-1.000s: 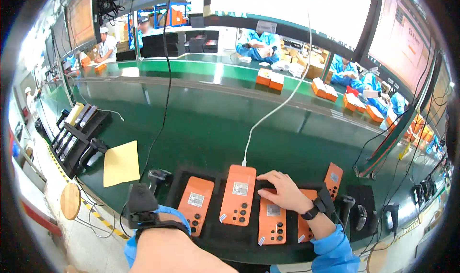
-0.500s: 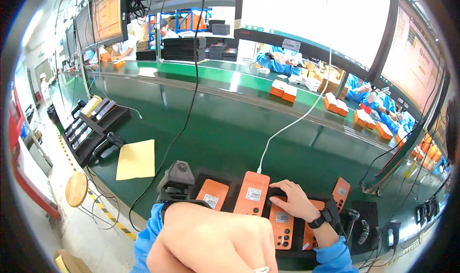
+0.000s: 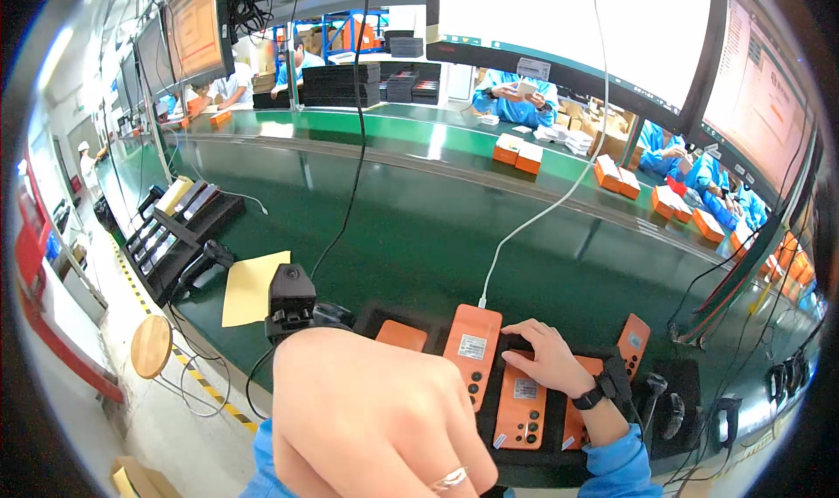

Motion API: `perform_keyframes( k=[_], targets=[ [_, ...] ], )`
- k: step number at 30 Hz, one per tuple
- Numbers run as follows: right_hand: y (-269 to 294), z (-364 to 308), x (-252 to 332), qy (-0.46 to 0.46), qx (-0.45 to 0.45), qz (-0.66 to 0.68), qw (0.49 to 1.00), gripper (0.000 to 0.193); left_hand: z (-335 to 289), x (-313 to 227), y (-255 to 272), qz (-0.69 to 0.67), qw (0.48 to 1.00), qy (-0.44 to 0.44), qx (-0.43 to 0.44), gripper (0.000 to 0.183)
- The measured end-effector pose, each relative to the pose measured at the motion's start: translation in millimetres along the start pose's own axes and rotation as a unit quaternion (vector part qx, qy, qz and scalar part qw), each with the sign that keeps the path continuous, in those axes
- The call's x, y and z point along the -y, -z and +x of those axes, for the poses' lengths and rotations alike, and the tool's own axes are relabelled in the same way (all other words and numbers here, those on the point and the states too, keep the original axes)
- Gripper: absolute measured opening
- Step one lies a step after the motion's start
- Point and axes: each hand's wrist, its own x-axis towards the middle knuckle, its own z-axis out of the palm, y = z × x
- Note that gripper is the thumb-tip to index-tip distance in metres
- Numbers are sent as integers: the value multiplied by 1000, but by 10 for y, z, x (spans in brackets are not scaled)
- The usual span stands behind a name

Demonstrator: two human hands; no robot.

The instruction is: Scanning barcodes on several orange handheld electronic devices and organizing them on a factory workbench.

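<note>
My left hand (image 3: 376, 402) is large in the foreground, fingers curled downward, a ring on one finger; its fingertips are hidden. A black device (image 3: 292, 292) sits at that wrist. My right hand (image 3: 551, 362), with a black wristband, rests fingers apart at the upper end of an orange smartphone (image 3: 522, 410) with a label and round camera lenses. Left of it lies another orange smartphone (image 3: 472, 327), a white cable (image 3: 482, 299) plugged into its top end. A third orange phone (image 3: 402, 334) is partly behind my left hand. Another orange phone (image 3: 572, 428) lies partly under my right wrist.
One more orange phone (image 3: 633, 341) lies to the right, near handheld scanners (image 3: 673, 415). A yellow sheet (image 3: 249, 292) and a black rack (image 3: 183, 240) stand left. Monitors (image 3: 559, 26) hang above. Across the green bench (image 3: 393, 227), people in blue handle items beside orange boxes (image 3: 517, 153).
My left hand has shifted up, covering more of the leftmost phone and showing its ring. The lower end of the phone under my right hand has come into view. My right hand stays on it.
</note>
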Motion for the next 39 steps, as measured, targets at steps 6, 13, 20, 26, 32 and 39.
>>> perform_keyframes(
  k=[6, 13, 20, 26, 32, 39],
  targets=[
    [-1, -23, -8, 6, -12, -8, 1000, 42, 174, 108, -55, -9, 1000, 4, -3, 17],
    [10, 5, 2, 7, 4, -5, 1000, 43, -27, -1, 16, 26, 999, 37, -6, 21],
    [7, -8, -17, 3, 5, -7, 1000, 43, -34, 35, 53, -3, 999, 36, 33, 20],
    [18, -22, 2, -3, 7, -1, 1000, 43, 186, 141, -198, -6, 990, -77, -115, 21],
    [30, -38, 30, -15, 19, 0, 1000, 43, 227, 39, -250, -46, 986, -20, -161, 20],
    [26, -9, 24, 7, -1, 1, 1000, 41, 9, 15, -30, 10, 999, -1, -36, 20]
  ],
)
